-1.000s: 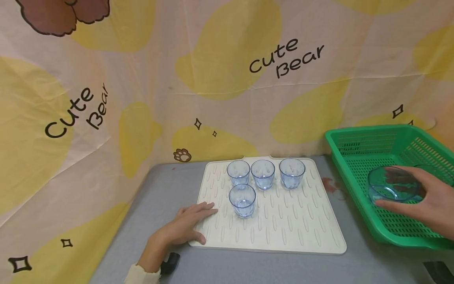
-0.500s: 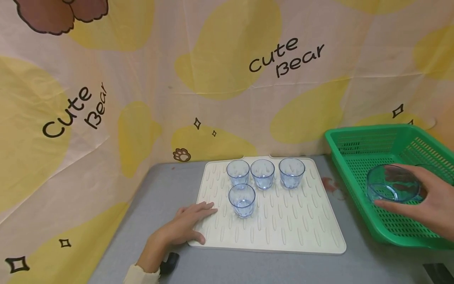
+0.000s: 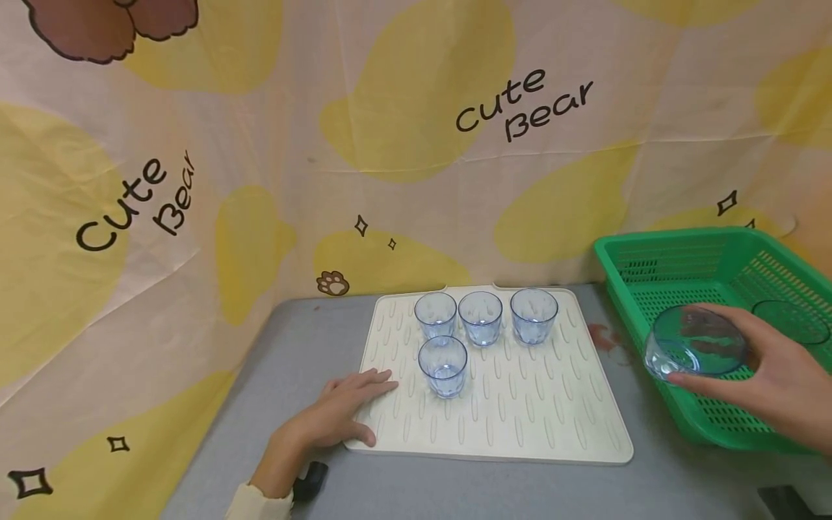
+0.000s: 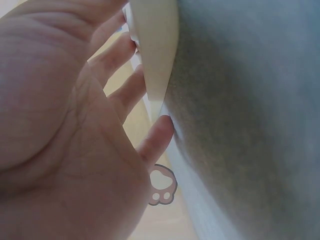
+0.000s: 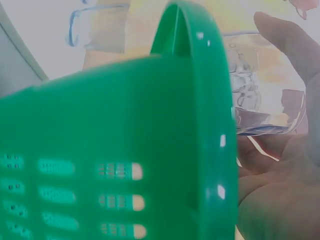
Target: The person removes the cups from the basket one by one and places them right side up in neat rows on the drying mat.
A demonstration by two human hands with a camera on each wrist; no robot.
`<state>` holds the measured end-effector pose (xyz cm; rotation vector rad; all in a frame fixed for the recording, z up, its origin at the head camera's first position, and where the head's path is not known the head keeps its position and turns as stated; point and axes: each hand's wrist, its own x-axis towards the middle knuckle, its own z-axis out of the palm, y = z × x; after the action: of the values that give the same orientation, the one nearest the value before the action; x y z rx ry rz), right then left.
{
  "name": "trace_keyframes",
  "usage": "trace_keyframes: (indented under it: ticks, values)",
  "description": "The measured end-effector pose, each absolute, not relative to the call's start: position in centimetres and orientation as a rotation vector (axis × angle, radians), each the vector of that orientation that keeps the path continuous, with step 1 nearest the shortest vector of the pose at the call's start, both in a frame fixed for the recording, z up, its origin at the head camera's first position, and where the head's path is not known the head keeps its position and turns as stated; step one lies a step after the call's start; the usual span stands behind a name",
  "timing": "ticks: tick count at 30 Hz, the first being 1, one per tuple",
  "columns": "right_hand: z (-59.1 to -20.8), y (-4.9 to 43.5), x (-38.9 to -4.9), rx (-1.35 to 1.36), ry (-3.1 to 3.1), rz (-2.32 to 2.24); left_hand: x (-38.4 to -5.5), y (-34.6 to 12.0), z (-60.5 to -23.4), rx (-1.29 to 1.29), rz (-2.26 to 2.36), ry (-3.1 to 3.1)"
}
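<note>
My right hand (image 3: 773,368) grips a clear bluish drinking glass (image 3: 695,343) above the near left part of the green basket (image 3: 689,422). In the right wrist view the thumb and fingers wrap the glass (image 5: 265,85), partly hidden by the basket's rim (image 5: 212,120). My left hand (image 3: 341,408) rests with spread fingers on the left edge of the white ribbed mat (image 3: 520,419); the left wrist view has its fingers (image 4: 127,92) against that edge. Upright on the mat stand three glasses along the back, the rightmost (image 3: 534,318) slightly apart, and one glass (image 3: 444,367) in front of them.
Another glass (image 3: 789,323) lies in the basket, partly behind my right hand. A patterned cloth (image 3: 403,144) hangs behind the grey table (image 3: 292,347) and along its left side. A dark object (image 3: 783,502) sits at the near right.
My right hand has moved left with the glass, toward the basket's left rim, uncovering more of the glass inside the basket. The left hand and the glasses on the mat stay put.
</note>
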<state>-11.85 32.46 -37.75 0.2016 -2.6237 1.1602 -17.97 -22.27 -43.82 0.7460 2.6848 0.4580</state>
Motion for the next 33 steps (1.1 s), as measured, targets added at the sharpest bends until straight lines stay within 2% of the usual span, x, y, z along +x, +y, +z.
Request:
trace_keyframes:
  ticks: [8,18,33]
  values:
    - [-37.5,31.0,-11.4,0.194,-2.67,1.181,-18.2,-22.2,-43.9,0.754,0.45,2.693]
    - [-37.6,26.9,-11.2,0.271,-2.693,1.154,-17.9,-22.3,-43.9,0.761,0.476,2.685]
    - [-37.7,22.4,-12.4,0.323,-2.717,1.282,-17.7,-22.4,-43.6,0.734,0.465,2.685]
